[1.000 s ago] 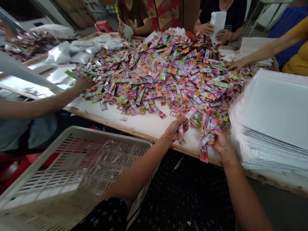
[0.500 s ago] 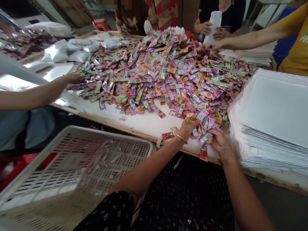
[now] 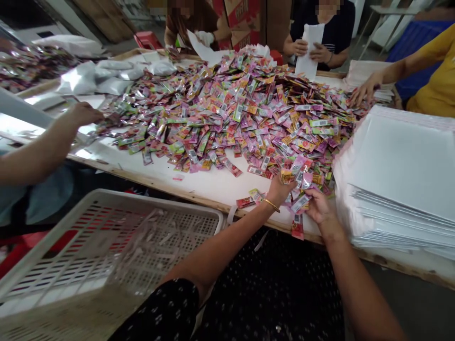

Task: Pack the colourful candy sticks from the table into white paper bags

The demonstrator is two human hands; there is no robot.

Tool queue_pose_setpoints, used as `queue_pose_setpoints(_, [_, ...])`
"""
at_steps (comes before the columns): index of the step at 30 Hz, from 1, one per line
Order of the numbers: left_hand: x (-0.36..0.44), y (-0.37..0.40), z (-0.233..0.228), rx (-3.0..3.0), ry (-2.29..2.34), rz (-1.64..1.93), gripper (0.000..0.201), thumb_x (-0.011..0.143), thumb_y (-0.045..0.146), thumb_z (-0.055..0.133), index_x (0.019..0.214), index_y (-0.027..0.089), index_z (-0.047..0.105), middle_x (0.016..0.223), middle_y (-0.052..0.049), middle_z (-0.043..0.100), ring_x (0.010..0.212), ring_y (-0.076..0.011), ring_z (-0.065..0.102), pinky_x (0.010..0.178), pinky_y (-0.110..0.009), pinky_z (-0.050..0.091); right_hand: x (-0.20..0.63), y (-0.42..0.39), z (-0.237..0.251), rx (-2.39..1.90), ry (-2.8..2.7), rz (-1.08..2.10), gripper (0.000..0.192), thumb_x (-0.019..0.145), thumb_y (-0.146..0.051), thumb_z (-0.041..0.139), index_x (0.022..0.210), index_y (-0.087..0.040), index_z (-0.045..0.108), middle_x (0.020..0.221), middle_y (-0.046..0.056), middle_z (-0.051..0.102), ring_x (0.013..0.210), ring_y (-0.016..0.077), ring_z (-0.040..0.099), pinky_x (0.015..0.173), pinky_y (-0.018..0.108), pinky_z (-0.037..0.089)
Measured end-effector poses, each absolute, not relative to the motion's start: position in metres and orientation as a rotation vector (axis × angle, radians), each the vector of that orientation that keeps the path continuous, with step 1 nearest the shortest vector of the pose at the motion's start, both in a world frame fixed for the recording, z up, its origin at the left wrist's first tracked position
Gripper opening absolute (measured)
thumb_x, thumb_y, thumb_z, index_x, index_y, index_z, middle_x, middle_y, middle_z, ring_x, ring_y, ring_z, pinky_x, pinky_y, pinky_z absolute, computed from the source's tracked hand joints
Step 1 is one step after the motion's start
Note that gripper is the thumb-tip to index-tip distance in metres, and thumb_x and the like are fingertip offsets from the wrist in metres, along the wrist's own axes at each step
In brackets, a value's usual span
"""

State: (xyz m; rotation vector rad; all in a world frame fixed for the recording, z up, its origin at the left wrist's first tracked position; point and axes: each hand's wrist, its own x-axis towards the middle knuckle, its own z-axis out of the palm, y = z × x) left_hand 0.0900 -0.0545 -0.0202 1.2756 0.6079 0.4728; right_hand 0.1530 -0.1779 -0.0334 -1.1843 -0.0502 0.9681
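Observation:
Close to the table's front edge, my left hand (image 3: 280, 190) is closed on several small printed sachets (image 3: 287, 176), which stick out past its fingertips. A gold bangle (image 3: 271, 204) circles that wrist. Just to the right, my right hand (image 3: 319, 204) pinches a pink and white sachet (image 3: 300, 202) between thumb and fingers. Beyond both hands rises a wide heap of colourful sachets (image 3: 227, 113). A red sachet (image 3: 297, 226) hangs over the table edge beneath my hands, and another red sachet (image 3: 245, 202) lies left of my left wrist.
A thick stack of white padded bags (image 3: 401, 166) stands at my right. Below the table at left sits a white plastic basket (image 3: 103, 201) with clear scraps inside. Filled silver pouches (image 3: 77, 78) lie at the far left. Co-workers' hands (image 3: 366, 90) reach in from both sides.
My hands stay nearly in place with the sachets. The yellow-sleeved person's hand has moved right, toward the heap's edge. A white bag now shows before the co-worker at the back left.

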Motion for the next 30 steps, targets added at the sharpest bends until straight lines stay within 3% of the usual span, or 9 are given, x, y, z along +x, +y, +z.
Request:
queue_pose_setpoints(5, [0.085, -0.054, -0.019, 1.237, 0.557, 0.365, 0.014, 0.061, 0.004, 0.066, 0.069, 0.014, 0.061, 0.063, 0.004, 0.06, 0.062, -0.0101, 0.053, 0.067, -0.022, 0.043, 0.152, -0.16, -0.022, -1.134, 0.116, 1.014, 0.019, 0.061, -0.028, 0.06, 0.079, -0.021, 0.057, 0.057, -0.001, 0.06, 0.061, 0.0194, 0.063, 0.056, 0.03, 0.052])
queue_pose_setpoints(8, [0.082, -0.053, -0.017, 1.109, 0.543, 0.218, 0.009, 0.066, 0.013, 0.069, 0.069, 0.013, 0.06, 0.061, 0.003, 0.059, 0.057, -0.0097, 0.051, 0.063, -0.023, 0.043, 0.148, -0.145, -0.017, -1.117, 0.149, 1.002, 0.016, 0.068, -0.03, 0.058, 0.08, -0.021, 0.057, 0.06, -0.001, 0.062, 0.061, 0.0181, 0.063, 0.058, 0.03, 0.053])
queue_pose_setpoints(12, [0.08, -0.045, -0.015, 1.014, 0.452, 0.215, 0.033, 0.059, 0.027, 0.082, 0.081, 0.013, 0.062, 0.068, 0.002, 0.063, 0.062, -0.0099, 0.054, 0.065, -0.024, 0.044, 0.141, -0.125, -0.011, -1.067, 0.091, 1.021, 0.025, 0.08, -0.041, 0.054, 0.092, -0.02, 0.062, 0.075, 0.002, 0.069, 0.072, 0.0191, 0.066, 0.065, 0.031, 0.054])
queue_pose_setpoints(14, [0.079, -0.039, -0.013, 1.039, 0.4, 0.243, 0.047, 0.048, 0.026, 0.089, 0.085, 0.013, 0.063, 0.072, 0.002, 0.064, 0.067, -0.0107, 0.056, 0.07, -0.024, 0.045, 0.139, -0.118, -0.008, -1.066, 0.007, 1.058, 0.035, 0.083, -0.051, 0.052, 0.095, -0.02, 0.064, 0.079, 0.004, 0.07, 0.078, 0.0204, 0.066, 0.069, 0.032, 0.054])
queue_pose_setpoints(17, [0.076, -0.031, -0.01, 1.09, 0.373, 0.21, 0.052, 0.041, 0.023, 0.091, 0.084, 0.012, 0.062, 0.071, 0.002, 0.065, 0.068, -0.0116, 0.058, 0.071, -0.025, 0.046, 0.142, -0.113, -0.003, -1.124, -0.143, 1.108, 0.046, 0.082, -0.062, 0.051, 0.097, -0.022, 0.065, 0.083, 0.005, 0.07, 0.086, 0.0211, 0.066, 0.073, 0.032, 0.054])
queue_pose_setpoints(20, [0.071, -0.028, -0.01, 1.093, 0.416, 0.214, 0.048, 0.043, 0.019, 0.089, 0.082, 0.011, 0.063, 0.07, 0.001, 0.065, 0.065, -0.012, 0.059, 0.068, -0.025, 0.048, 0.147, -0.122, 0.004, -1.316, -0.303, 1.076, 0.05, 0.081, -0.067, 0.049, 0.102, -0.025, 0.065, 0.095, 0.004, 0.07, 0.095, 0.0208, 0.063, 0.077, 0.033, 0.052])
queue_pose_setpoints(24, [0.061, -0.027, -0.018, 0.99, 0.535, 0.299, 0.036, 0.051, 0.018, 0.083, 0.079, 0.013, 0.062, 0.067, 0.002, 0.066, 0.056, -0.0106, 0.058, 0.061, -0.025, 0.048, 0.138, -0.161, 0.006, -1.945, -0.518, 0.607, 0.062, 0.073, -0.063, 0.064, 0.123, -0.026, 0.059, 0.118, 0.01, 0.062, 0.108, 0.0268, 0.057, 0.087, 0.037, 0.046])
queue_pose_setpoints(27, [0.053, -0.024, -0.023, 0.882, 0.616, 0.279, 0.032, 0.052, 0.017, 0.081, 0.075, 0.013, 0.06, 0.062, 0.002, 0.064, 0.051, -0.0106, 0.057, 0.056, -0.025, 0.049, 0.115, -0.194, -0.006, -2.361, -0.673, 0.429, 0.081, 0.066, -0.051, 0.075, 0.137, -0.023, 0.049, 0.106, 0.015, 0.064, 0.098, 0.0325, 0.06, 0.086, 0.042, 0.043])
queue_pose_setpoints(30, [0.049, -0.025, -0.025, 0.821, 0.641, 0.145, 0.031, 0.052, 0.016, 0.082, 0.075, 0.012, 0.061, 0.063, -0.001, 0.066, 0.05, -0.0133, 0.059, 0.055, -0.028, 0.051, 0.104, -0.207, -0.025, -2.371, -0.711, 0.545, 0.076, 0.07, -0.034, 0.069, 0.141, -0.023, 0.044, 0.085, 0.009, 0.065, 0.08, 0.0272, 0.062, 0.079, 0.038, 0.044])
